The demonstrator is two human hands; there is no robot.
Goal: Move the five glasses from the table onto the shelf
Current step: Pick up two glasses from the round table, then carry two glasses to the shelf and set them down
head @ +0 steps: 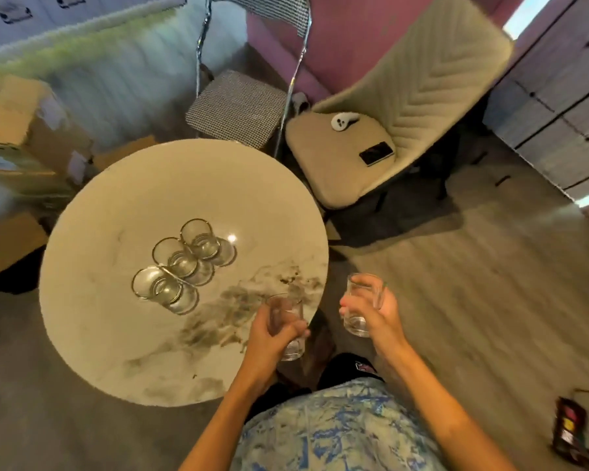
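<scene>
The left hand [272, 338] is curled around a glass [288, 311], held just over the near edge of the round marble surface [116, 334]. The right hand [376, 314] grips a second glass [363, 288], off the surface and above the floor. Three more glasses stand upright in a slanted row on the surface, close together: the near one [157, 287], the middle one [176, 256] and the far one [199, 239]. A phone [376, 153] lies on a beige chair [415, 96] beyond.
</scene>
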